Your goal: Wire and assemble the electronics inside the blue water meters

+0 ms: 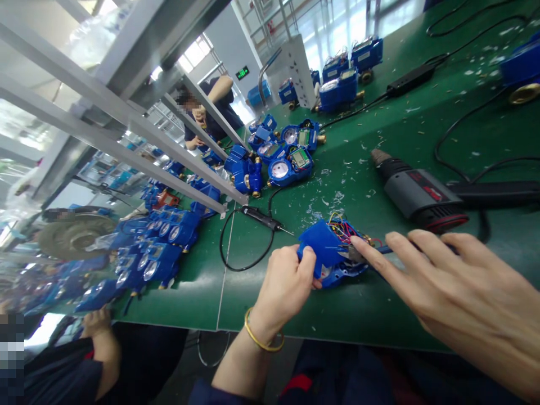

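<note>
My left hand [291, 281], with a yellow bangle at the wrist, grips a blue water meter [341, 278] by its left side, thumb on the raised blue cover [320, 242]. Coloured wires [343, 229] show bunched in the meter's open housing. My right hand [447, 281] is closed around a pair of pliers [354, 255], its index finger stretched along the tool. The metal jaws reach over the meter beside the cover. Most of the pliers' handles are hidden under my fingers, and I cannot tell what the jaws touch.
A heat gun [426, 191] lies at the right. An electric screwdriver [261, 218] with a looped cable lies left of the meter. More blue meters [291, 166] stand behind, near white rack posts [202, 194]. White scraps dot the green bench [253, 304]. Other people sit at the left and back.
</note>
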`<state>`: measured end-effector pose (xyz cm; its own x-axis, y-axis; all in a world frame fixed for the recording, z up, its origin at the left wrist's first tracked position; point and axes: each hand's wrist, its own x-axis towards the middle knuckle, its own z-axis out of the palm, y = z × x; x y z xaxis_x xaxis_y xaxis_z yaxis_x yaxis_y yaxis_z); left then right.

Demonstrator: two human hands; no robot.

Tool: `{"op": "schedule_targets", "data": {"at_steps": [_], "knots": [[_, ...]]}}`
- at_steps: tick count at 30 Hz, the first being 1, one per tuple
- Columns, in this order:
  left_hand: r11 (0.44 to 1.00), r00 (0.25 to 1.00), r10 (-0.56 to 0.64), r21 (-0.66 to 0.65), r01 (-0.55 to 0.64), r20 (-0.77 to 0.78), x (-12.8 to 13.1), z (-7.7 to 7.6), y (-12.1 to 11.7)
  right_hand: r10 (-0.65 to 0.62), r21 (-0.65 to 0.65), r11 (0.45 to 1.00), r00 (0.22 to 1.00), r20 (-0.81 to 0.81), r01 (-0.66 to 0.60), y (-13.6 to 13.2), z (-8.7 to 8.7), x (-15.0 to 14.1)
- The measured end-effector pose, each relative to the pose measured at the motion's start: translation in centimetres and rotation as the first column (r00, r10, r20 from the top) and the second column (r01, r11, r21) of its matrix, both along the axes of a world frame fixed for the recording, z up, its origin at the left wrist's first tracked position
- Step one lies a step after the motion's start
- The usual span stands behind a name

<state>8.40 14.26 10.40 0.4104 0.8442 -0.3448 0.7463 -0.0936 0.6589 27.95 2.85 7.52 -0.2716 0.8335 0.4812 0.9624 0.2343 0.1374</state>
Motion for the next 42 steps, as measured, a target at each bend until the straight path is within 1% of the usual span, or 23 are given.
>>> {"op": "schedule_targets", "data": {"at_steps": [3, 9, 14, 18, 21, 23, 26, 28, 31, 34, 35, 37, 42], "knots": [[0.995, 0.998, -0.06, -0.084, 0.058, -0.012, 0.0, 0.6, 0.3, -0.008, 0.003, 1.0, 0.999, 0.052, 0.008, -0.1, -0.2, -0.1], [0.974, 0.983, -0.182, -0.142, 0.176, -0.031, -0.1, 1.5, 1.0, 0.003, 0.008, 1.0, 0.989, 0.147, -0.004, 0.1, 0.1, 0.0], [0.962, 0.964, -0.262, -0.091, 0.257, -0.044, -0.2, 1.6, 1.6, 0.017, 0.063, 0.997, 0.966, 0.259, -0.035, 1.0, 0.9, -0.1], [0.956, 0.957, -0.285, -0.082, 0.28, -0.06, -0.3, 1.5, 1.9, 0.023, 0.102, 0.993, 0.951, 0.31, -0.057, 1.4, 1.1, -0.2], [0.958, 0.966, -0.254, -0.155, 0.243, -0.052, -0.1, 1.5, 2.1, 0.016, 0.073, 0.996, 0.946, 0.324, -0.042, 1.2, 1.1, -0.2], [0.952, 0.982, -0.189, -0.25, 0.178, -0.021, 0.3, 1.6, 2.3, 0.006, 0.068, 0.997, 0.943, 0.333, -0.031, 1.2, 0.9, -0.1], [0.914, 0.998, -0.062, -0.401, 0.059, 0.006, 0.9, 1.7, 2.7, 0.007, 0.083, 0.996, 0.933, 0.359, -0.039, 1.2, 0.7, 0.3], [0.894, 1.0, -0.002, -0.448, 0.007, 0.011, 1.1, 1.7, 2.9, 0.018, 0.084, 0.995, 0.927, 0.376, -0.053, 1.1, 0.4, 0.6], [0.896, 0.999, 0.047, -0.444, -0.033, 0.021, 1.1, 1.6, 3.2, 0.107, 0.084, 0.986, 0.937, 0.332, -0.142, 0.7, 0.1, 1.0], [0.898, 0.998, 0.057, -0.439, -0.037, 0.033, 0.9, 1.4, 3.3, 0.151, 0.073, 0.984, 0.973, 0.174, -0.165, 0.5, 0.0, 1.1], [0.899, 0.998, 0.057, -0.437, -0.035, 0.039, 0.8, 1.4, 3.3, 0.131, 0.06, 0.988, 0.982, 0.134, -0.14, 0.5, 0.1, 1.2], [0.903, 0.997, 0.053, -0.428, -0.027, 0.05, 0.8, 1.3, 3.3, 0.08, 0.035, 0.996, 0.99, 0.116, -0.085, 0.8, 0.5, 1.3], [0.913, 0.998, 0.05, -0.407, -0.028, 0.044, 1.2, 1.5, 2.9, 0.002, 0.035, 0.999, 0.984, 0.178, -0.008, 1.6, 1.4, 1.2]]}}
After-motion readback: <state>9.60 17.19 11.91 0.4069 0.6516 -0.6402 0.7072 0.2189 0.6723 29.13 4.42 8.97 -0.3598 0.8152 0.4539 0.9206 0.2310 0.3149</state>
